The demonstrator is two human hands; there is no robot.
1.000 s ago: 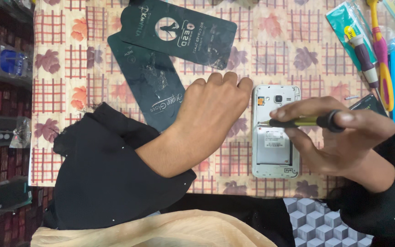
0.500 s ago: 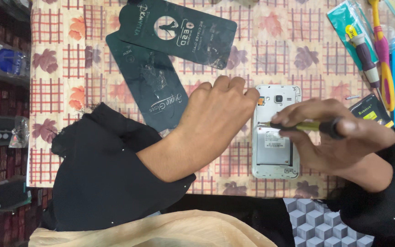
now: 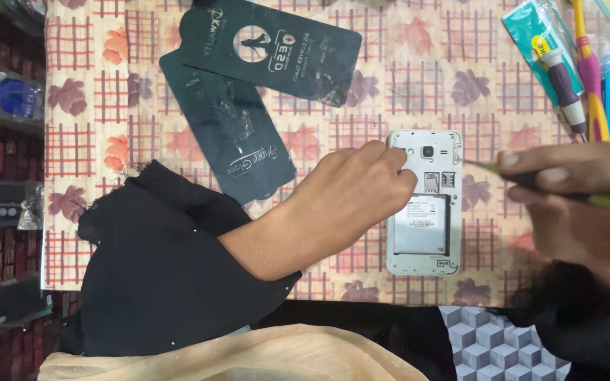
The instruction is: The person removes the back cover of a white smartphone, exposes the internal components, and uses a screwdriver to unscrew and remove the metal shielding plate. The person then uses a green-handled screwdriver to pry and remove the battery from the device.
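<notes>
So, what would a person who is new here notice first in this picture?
First the white phone with its back cover off, lying in the middle of the patterned tablecloth. The left hand rests on its left edge, and the right hand holds a screwdriver just right of it. Two dark flat packets lie at upper left.

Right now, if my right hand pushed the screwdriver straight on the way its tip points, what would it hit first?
The right hand aims the screwdriver leftward, so it would probably first meet the opened phone near its upper right edge; height above it is unclear.
</notes>
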